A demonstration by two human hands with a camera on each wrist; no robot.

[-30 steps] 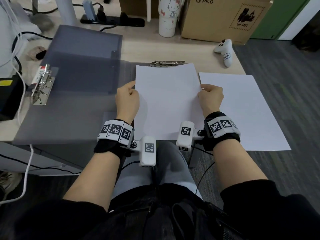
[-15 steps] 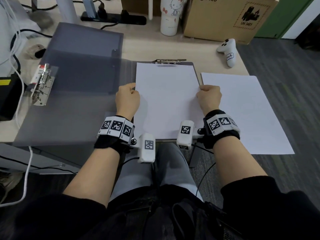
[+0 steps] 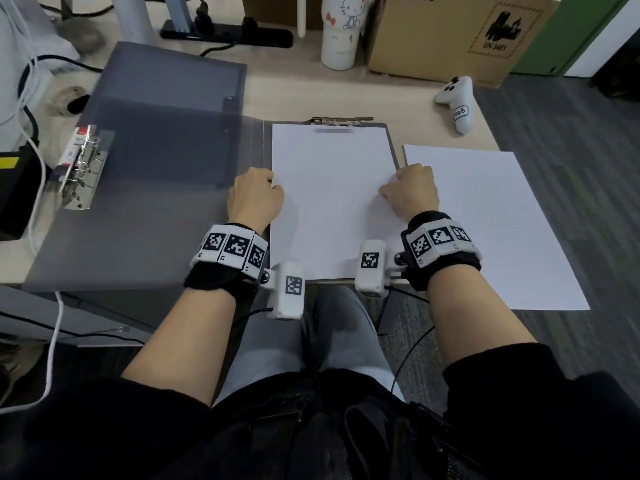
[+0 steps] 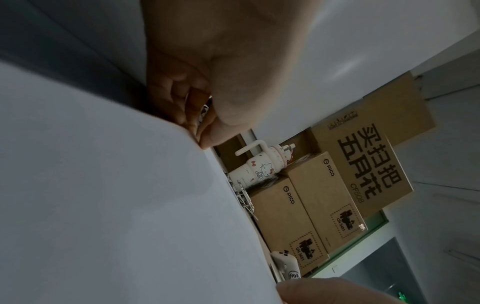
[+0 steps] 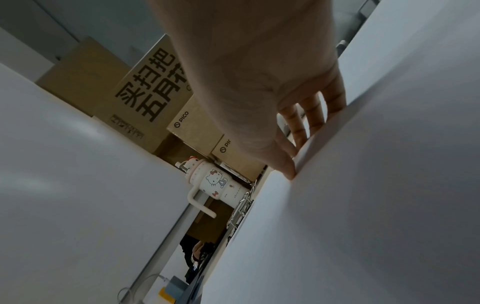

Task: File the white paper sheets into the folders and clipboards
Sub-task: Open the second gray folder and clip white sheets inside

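Note:
A white paper sheet (image 3: 332, 202) lies flat on a grey clipboard (image 3: 392, 143), its top edge just below the metal clip (image 3: 343, 120). My left hand (image 3: 270, 181) pinches the sheet's left edge, thumb against curled fingers, as the left wrist view shows (image 4: 201, 135). My right hand (image 3: 398, 178) pinches the right edge; the right wrist view has its thumb on top and its fingers under the paper (image 5: 294, 162). A second white sheet (image 3: 491, 223) lies to the right, hanging over the desk edge. An open grey folder (image 3: 156, 174) with a metal ring clamp (image 3: 81, 168) lies on the left.
At the back of the desk stand a Hello Kitty cup (image 3: 341, 29), cardboard boxes (image 3: 450, 32) and a power strip (image 3: 228, 32). A white controller (image 3: 457, 98) lies at the back right. Cables and a black box (image 3: 17, 188) sit at the far left.
The sheet was tilted with its top edge over the clip; both hands have drawn it back and squared it on the clipboard, its top edge now below the clip.

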